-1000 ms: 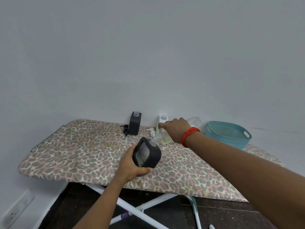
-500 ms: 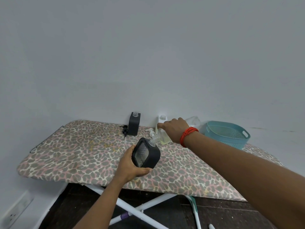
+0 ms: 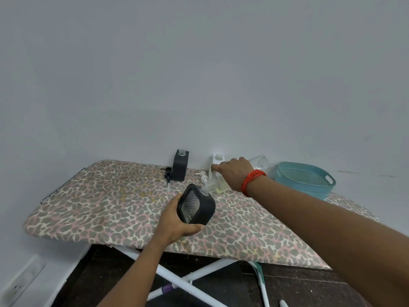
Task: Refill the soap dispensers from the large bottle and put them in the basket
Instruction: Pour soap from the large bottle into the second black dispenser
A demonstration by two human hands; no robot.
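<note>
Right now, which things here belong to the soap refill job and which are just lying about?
Job: black dispenser in left hand; large bottle in right hand; rear black dispenser; white dispenser; black pump; white pump; basket.
Lying about: wall socket; white object on floor.

Our right hand [image 3: 234,173] covers most of the big bottle [image 3: 221,185] it holds. The fingers of our left hand [image 3: 174,222] hide behind the dark dispenser [image 3: 197,204]. Our right arm [image 3: 332,229] runs off the picture's edge. A small white thing [image 3: 283,304] at the bottom is cut off; we cannot tell what it is.
</note>
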